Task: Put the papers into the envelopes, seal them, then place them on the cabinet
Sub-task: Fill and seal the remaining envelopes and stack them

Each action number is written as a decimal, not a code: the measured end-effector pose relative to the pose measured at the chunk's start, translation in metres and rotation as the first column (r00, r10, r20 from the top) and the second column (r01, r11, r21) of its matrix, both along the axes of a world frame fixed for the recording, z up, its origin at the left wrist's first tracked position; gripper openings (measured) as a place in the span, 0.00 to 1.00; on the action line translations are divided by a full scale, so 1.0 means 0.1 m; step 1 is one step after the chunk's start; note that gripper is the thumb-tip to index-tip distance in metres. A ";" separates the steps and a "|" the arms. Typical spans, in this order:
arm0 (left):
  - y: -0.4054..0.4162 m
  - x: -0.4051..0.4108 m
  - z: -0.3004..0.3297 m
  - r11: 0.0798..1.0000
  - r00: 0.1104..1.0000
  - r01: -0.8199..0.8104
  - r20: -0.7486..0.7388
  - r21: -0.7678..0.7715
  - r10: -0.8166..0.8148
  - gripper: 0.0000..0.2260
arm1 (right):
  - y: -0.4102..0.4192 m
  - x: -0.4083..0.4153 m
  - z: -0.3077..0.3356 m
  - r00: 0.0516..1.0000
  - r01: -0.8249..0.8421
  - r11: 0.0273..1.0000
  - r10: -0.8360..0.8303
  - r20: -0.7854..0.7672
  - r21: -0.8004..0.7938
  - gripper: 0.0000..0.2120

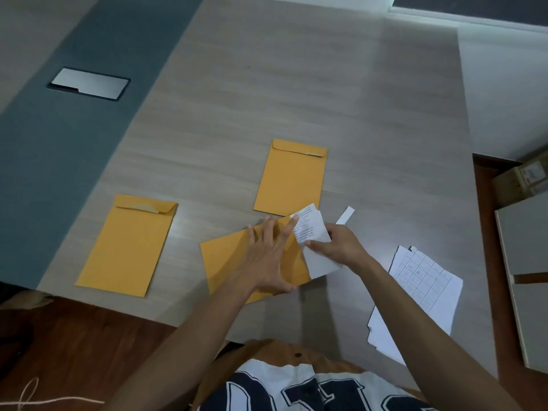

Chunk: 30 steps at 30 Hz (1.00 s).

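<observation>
Wood-grain table [296, 84] w/ a blue-grey strip [74, 149] down its left side – a silver metal plate [89, 83] set flush in the strip, far left. Dark wood floor [74, 336] near left, thin white cord [44, 400] lying on it. Cardboard box [525, 176] on the floor at right – partly cut off by the frame edge.

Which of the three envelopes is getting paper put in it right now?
The tilted envelope nearest the person, under the left hand; the right hand feeds folded paper into it. The other two lie untouched.
</observation>
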State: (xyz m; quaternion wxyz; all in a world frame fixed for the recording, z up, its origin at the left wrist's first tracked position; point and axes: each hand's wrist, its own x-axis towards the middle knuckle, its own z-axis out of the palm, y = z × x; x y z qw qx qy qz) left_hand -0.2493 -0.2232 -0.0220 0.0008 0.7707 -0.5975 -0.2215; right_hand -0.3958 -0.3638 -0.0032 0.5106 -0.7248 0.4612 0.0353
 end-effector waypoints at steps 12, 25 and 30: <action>0.07 0.15 0.07 0.995 0.999 0.039 -0.015 -0.095 -0.041 0.67 | 0.05 0.26 0.06 0.997 0.075 0.980 -0.069 -0.037 0.185 0.05; 0.02 0.21 0.16 0.989 0.998 0.045 -0.025 -0.142 -0.049 0.67 | 0.24 0.54 0.13 0.995 0.089 0.977 -0.077 -0.069 0.195 0.10; 0.04 0.22 0.15 0.989 0.998 0.047 -0.022 -0.143 -0.050 0.67 | 0.23 0.57 0.12 0.992 0.089 0.962 -0.064 -0.105 0.258 0.11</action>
